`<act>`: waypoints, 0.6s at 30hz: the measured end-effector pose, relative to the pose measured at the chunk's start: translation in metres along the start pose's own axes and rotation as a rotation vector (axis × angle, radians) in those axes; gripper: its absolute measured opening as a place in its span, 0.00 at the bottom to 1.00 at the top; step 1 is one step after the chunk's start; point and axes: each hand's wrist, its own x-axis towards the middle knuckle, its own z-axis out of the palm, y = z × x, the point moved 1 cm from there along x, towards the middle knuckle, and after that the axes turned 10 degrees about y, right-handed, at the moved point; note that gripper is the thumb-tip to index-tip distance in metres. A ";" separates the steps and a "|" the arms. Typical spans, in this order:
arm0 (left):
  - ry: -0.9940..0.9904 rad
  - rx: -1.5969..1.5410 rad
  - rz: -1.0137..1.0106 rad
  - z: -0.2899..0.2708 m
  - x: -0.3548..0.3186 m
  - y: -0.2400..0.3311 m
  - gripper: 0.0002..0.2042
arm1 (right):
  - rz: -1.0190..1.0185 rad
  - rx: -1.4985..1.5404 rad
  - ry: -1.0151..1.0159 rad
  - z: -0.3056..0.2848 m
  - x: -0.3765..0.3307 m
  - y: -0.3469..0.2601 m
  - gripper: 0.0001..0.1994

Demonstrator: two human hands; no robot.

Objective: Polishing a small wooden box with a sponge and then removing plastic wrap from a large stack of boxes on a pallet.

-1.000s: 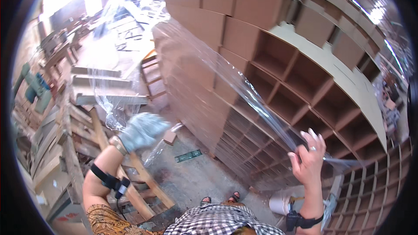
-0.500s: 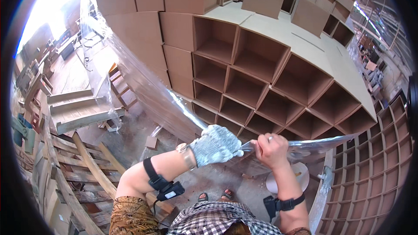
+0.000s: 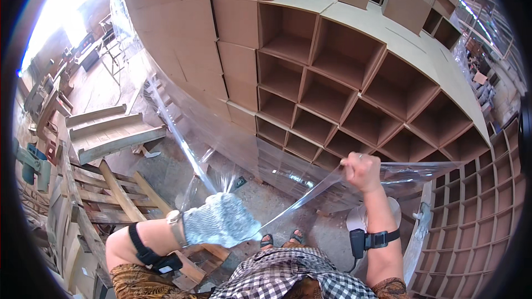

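Observation:
Clear plastic stretch film (image 3: 302, 202) runs taut as a thin strand between my two hands. My left hand (image 3: 223, 221), in a grey knitted glove, is closed on a gathered bunch of the film, low and in front of my body. My bare right hand (image 3: 361, 171) is closed in a fist on the film, higher up and to the right, near the lower edge of the stack. Beyond the hands stands a large stack of brown open-fronted compartments (image 3: 332, 97), with flat brown panels (image 3: 238, 66) at its left. Film lies across its lower part and stretches off right.
At the left are wooden slatted frames (image 3: 113, 188) and a pale trough-like wooden piece (image 3: 119, 141). Another brown compartment grid (image 3: 471, 210) stands at the right. A round pale object (image 3: 390, 210) sits behind my right forearm, beside a grey glove (image 3: 424, 212).
My left hand has moved left and down, away from my right hand, drawing the film out between them. My right hand has shifted slightly right and up.

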 end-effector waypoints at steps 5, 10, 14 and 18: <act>-0.147 -0.132 -0.308 -0.037 -0.136 0.017 0.08 | 0.189 -0.051 0.079 -0.007 -0.001 0.008 0.14; -0.504 0.545 -0.488 -0.035 -0.211 -0.030 0.06 | 0.314 0.016 0.077 -0.031 0.005 -0.020 0.13; -0.545 0.691 -0.362 -0.002 -0.179 -0.036 0.06 | 0.520 0.082 -0.148 -0.049 -0.001 -0.049 0.22; -0.702 0.460 -0.472 0.037 -0.168 -0.037 0.10 | 0.312 -0.285 -0.664 -0.059 -0.023 -0.062 0.27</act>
